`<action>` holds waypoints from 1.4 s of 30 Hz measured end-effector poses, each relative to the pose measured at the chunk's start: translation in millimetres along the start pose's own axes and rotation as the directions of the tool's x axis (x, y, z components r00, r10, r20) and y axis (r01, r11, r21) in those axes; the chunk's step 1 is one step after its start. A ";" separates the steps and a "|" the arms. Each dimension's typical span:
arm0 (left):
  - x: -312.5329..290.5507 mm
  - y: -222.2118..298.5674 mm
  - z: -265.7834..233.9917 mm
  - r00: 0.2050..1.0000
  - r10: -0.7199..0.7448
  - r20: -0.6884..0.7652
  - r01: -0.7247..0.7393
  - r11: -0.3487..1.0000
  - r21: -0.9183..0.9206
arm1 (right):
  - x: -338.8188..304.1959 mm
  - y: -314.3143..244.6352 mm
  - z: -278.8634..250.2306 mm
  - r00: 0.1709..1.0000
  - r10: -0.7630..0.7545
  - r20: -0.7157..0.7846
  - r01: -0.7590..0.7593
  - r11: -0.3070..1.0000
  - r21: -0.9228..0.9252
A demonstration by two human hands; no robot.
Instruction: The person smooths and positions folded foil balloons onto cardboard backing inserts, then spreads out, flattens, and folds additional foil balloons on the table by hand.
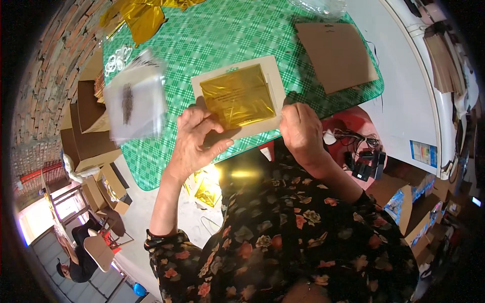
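Note:
A beige cardboard sheet (275, 81) lies near the table's front edge, with a folded, shiny gold film packet (237, 96) flat on top. Faint printing shows on the packet. My left hand (194, 136) is at the lower left of the packet, its thumb and fingers apart, the fingertips close to the packet's edge. At the right edge of the cardboard, my right hand (301, 126) has its fingers closed in a pinch on the sheet's border. Its fingertips are partly hidden.
Left on the green checked table (202, 30) lie a stack of clear plastic bags (146, 96) and white cords (117, 59). Gold film (144, 22) is at the far left, another cardboard sheet (336, 55) at right. Cables (356, 141) sit on a red stool; a person (76, 262) sits lower left.

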State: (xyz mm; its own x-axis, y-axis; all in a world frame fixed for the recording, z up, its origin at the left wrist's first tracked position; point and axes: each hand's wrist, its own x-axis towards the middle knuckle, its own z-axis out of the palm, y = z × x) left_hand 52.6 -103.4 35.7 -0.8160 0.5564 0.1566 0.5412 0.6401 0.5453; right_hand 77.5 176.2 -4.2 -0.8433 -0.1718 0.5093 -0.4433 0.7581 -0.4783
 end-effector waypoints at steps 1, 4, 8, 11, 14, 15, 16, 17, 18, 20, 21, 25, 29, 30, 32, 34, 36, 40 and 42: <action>-6.3 -1.4 -0.1 0.998 -0.054 -0.014 0.053 0.998 -0.012 | 0.0 -0.7 0.3 1.000 0.007 0.006 -0.007 1.000 0.006; -19.0 -13.4 3.5 0.992 -0.122 -0.041 0.122 0.992 -0.020 | -0.4 0.0 1.3 1.000 0.017 0.025 -0.017 1.000 0.006; -16.1 -14.1 -3.3 0.994 -0.092 -0.061 0.089 0.995 -0.055 | -2.3 1.2 1.9 0.998 0.019 0.052 -0.018 1.000 -0.020; -14.1 -17.1 -3.8 0.997 -0.050 -0.050 0.046 0.996 -0.080 | -3.5 2.4 3.2 0.999 0.024 0.044 -0.023 0.999 -0.026; -14.4 -21.0 -2.6 0.994 -0.103 -0.040 0.097 0.988 -0.124 | -4.6 5.0 6.1 0.999 0.003 0.034 -0.001 0.999 -0.052; -13.3 -21.0 -3.4 0.994 -0.105 -0.040 0.100 0.987 -0.123 | -4.3 4.7 6.1 0.999 0.003 0.036 -0.001 0.999 -0.049; -10.6 -19.5 -5.0 0.992 -0.125 -0.019 0.121 0.981 -0.152 | -3.9 3.9 5.7 1.000 0.005 0.031 -0.004 0.999 -0.042; -8.3 -18.4 -5.2 0.990 -0.142 0.003 0.140 0.973 -0.182 | -3.7 3.7 5.5 1.000 0.007 0.026 -0.006 0.999 -0.036; -7.2 -17.4 -4.6 0.990 -0.143 0.003 0.142 0.973 -0.182 | -3.8 3.8 5.4 1.000 0.007 0.028 -0.006 0.999 -0.036; -4.3 -15.1 -3.3 0.990 -0.143 0.000 0.142 0.979 -0.144 | -3.8 3.8 5.1 0.999 0.011 0.052 -0.008 0.999 -0.053; -3.0 -12.6 -2.5 0.990 -0.143 0.001 0.142 0.979 -0.144 | -3.8 3.3 5.1 0.999 0.012 0.052 -0.009 0.999 -0.053; -1.9 -7.9 3.6 0.988 -0.124 -0.094 0.117 0.990 -0.075 | -3.7 2.4 7.1 0.999 0.002 0.053 0.005 0.992 -0.122; -2.2 -9.5 6.4 0.990 -0.091 -0.108 0.089 0.996 -0.030 | -3.6 1.5 9.2 0.998 -0.010 0.067 0.022 0.982 -0.185; -1.6 -9.6 6.9 0.990 -0.093 -0.107 0.090 0.995 -0.031 | -3.4 1.1 8.8 0.998 -0.009 0.069 0.022 0.983 -0.184; -0.3 -9.7 9.3 0.990 -0.088 -0.113 0.086 0.996 -0.018 | -3.7 1.0 7.8 0.995 0.000 0.095 0.020 0.977 -0.215; -0.2 -11.0 12.2 0.990 -0.082 -0.117 0.083 0.997 0.002 | -3.2 1.3 8.3 0.995 0.002 0.102 0.021 0.975 -0.223; -0.8 -11.9 13.8 0.990 -0.077 -0.121 0.081 0.996 0.025 | -4.0 2.0 9.2 0.994 0.003 0.107 0.022 0.973 -0.229; -1.9 -16.8 19.8 0.987 -0.033 -0.156 0.044 0.996 0.072 | -6.7 3.7 12.1 0.993 0.050 0.103 -0.025 0.973 -0.229; -1.9 -19.6 23.2 0.984 -0.018 -0.178 0.037 0.994 0.102 | -4.9 2.6 11.1 0.995 0.064 0.077 -0.046 0.976 -0.212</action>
State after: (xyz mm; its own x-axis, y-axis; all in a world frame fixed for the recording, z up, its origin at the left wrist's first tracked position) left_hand 48.3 -104.7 5.6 -0.8490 0.4412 0.2908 0.5284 0.7110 0.4640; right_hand 77.1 172.0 -15.8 -0.8909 -0.1708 0.4209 -0.3290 0.8815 -0.3386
